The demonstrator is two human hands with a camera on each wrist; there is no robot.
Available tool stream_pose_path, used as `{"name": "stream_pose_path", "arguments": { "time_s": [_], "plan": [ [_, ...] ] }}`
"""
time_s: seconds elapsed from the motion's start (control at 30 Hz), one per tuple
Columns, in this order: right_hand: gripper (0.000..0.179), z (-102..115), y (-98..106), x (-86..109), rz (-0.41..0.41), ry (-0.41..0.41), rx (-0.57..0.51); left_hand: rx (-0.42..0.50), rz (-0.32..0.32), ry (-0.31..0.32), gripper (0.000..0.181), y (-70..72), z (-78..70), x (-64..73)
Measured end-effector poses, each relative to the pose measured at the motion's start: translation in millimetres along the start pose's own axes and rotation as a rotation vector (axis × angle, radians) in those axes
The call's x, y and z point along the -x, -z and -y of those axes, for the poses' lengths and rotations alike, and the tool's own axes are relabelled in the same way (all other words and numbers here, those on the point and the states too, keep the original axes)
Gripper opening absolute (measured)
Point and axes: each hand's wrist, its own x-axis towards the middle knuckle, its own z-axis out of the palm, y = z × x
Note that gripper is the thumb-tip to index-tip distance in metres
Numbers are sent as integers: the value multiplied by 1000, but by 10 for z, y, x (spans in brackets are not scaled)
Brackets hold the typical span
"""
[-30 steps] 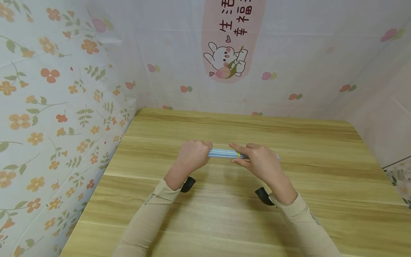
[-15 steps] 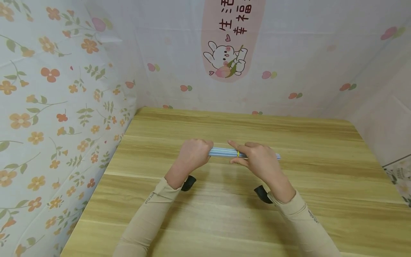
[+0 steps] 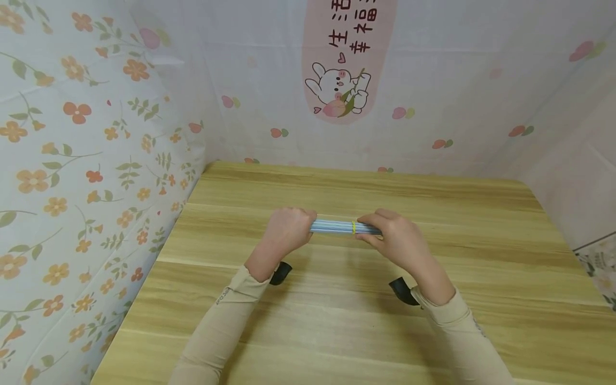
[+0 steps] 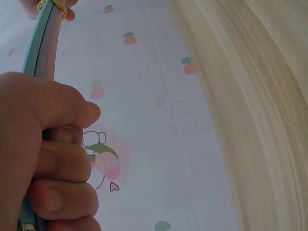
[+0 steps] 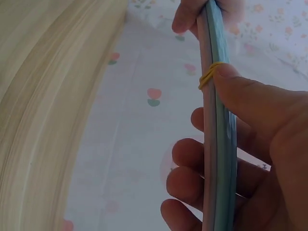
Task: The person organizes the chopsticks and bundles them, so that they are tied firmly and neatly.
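Observation:
A bundle of slim, flat-sided pastel pencils (image 3: 332, 226), pale blue and pink, is held level above the table. A yellow rubber band (image 3: 354, 227) is wound round it right of the middle. My left hand (image 3: 290, 231) grips the left end in a fist; in the left wrist view its curled fingers (image 4: 67, 161) wrap the pencils. My right hand (image 3: 397, 238) holds the right part. In the right wrist view its thumb (image 5: 250, 94) lies against the rubber band, with the other fingers bent behind the pencils. The right palm hides the far right end.
The wooden table (image 3: 308, 331) spreads beneath both hands. A white printed cloth (image 3: 250, 80) hangs behind it, and a floral cloth (image 3: 77, 214) runs along the left. Black curved pieces (image 3: 404, 291) stick out at both wrists by the sleeves.
My right hand has shifted slightly right and drawn its extended index finger in toward the thumb beside the rubber band. The band sits slightly further left. My left hand keeps its grip.

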Motion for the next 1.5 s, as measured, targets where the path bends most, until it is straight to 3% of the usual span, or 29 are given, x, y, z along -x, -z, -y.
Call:
{"name": "stream_pose_path", "arguments": {
  "time_s": [0.23,0.43,0.67,1.17,1.5],
  "plan": [
    [27,33,5,-9,58,10,-17,-15,-33,-9,36,-20,-8,7],
    [27,57,-12,-28,48,67,-30,-10,-30,-8,33,-38,-14,-2],
    [34,34,-23,-36,46,63,-61,-4,-16,-4,34,-15,-15,-17],
    [44,49,-78,-121,-71,93,44,15,-52,-38,23,53,-12,-85],
    [54,47,-126,-121,-18,82,70,-63,-16,-32,20,21,-39,-81]
  ]
}}
